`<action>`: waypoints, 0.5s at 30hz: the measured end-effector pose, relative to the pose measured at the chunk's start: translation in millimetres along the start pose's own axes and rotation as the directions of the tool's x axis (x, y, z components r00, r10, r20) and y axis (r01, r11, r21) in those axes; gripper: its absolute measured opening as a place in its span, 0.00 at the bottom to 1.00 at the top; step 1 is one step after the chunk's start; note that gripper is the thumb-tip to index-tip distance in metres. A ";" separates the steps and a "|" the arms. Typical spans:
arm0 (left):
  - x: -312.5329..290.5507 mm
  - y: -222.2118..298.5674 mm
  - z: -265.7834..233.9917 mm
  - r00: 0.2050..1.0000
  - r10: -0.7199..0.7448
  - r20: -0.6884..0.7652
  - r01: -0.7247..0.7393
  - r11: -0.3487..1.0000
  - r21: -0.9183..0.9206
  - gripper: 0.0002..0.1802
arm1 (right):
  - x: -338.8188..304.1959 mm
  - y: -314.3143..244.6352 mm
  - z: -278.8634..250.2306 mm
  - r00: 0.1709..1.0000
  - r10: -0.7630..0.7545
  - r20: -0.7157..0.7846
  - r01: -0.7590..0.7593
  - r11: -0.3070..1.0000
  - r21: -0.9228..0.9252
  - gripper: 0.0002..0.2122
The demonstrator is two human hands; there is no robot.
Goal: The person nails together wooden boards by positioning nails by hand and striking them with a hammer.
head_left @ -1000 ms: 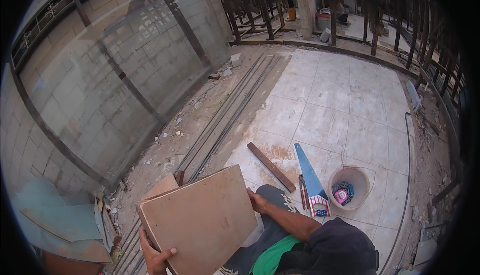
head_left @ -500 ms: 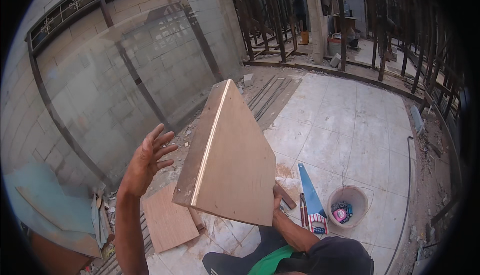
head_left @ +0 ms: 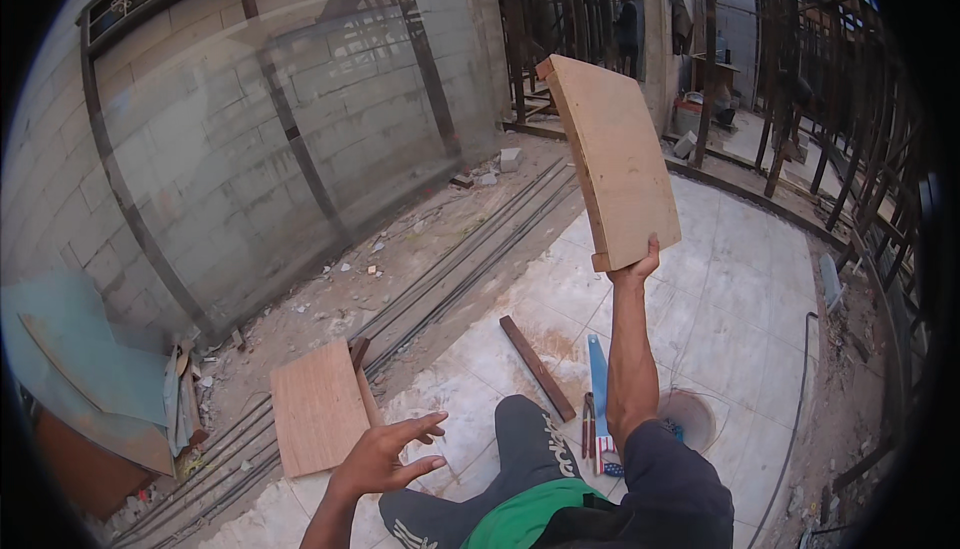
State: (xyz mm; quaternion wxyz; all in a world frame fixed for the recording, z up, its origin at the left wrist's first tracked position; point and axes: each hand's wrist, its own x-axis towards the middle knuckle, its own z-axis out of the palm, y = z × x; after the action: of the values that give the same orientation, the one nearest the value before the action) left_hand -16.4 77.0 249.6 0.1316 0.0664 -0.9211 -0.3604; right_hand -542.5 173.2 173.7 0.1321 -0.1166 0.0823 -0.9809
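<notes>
Wooden panel held up
Right hand clamps its lower edge; left hand, fingers apart, hangs near plywood sheet.

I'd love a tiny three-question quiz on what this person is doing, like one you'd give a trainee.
1. Which hand holds up the boxy wooden piece?
2. Fill in: a round ____ stands to the right of the handsaw.
3. True or false: the left hand is gripping the wooden piece too.

Key:
1. The right hand.
2. Bucket.
3. False; the left hand is open, well apart from it.
</notes>
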 end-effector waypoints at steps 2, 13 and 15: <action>-31.4 -78.8 59.0 0.971 -0.221 -0.094 0.184 0.937 -0.298 0.30 | 18.8 -4.1 -9.4 0.999 -0.039 -0.011 0.039 0.998 -0.039 0.28; -192.9 -179.0 283.5 0.726 -0.500 -0.472 0.565 0.825 -0.006 0.16 | 16.2 -34.8 -88.0 0.912 -0.304 -0.276 0.175 0.895 -0.411 0.27; -187.1 -190.3 281.5 0.677 -0.494 -0.545 0.563 0.825 -0.048 0.16 | 14.6 -36.4 -94.1 0.876 -0.430 -0.217 0.203 0.738 -0.643 0.26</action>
State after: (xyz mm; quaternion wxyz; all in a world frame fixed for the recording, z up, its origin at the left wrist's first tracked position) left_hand 86.0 160.4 -115.1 0.2683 0.4357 -0.8081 -0.2919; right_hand -588.5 216.1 93.4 -0.1006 0.0123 0.3904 -0.9150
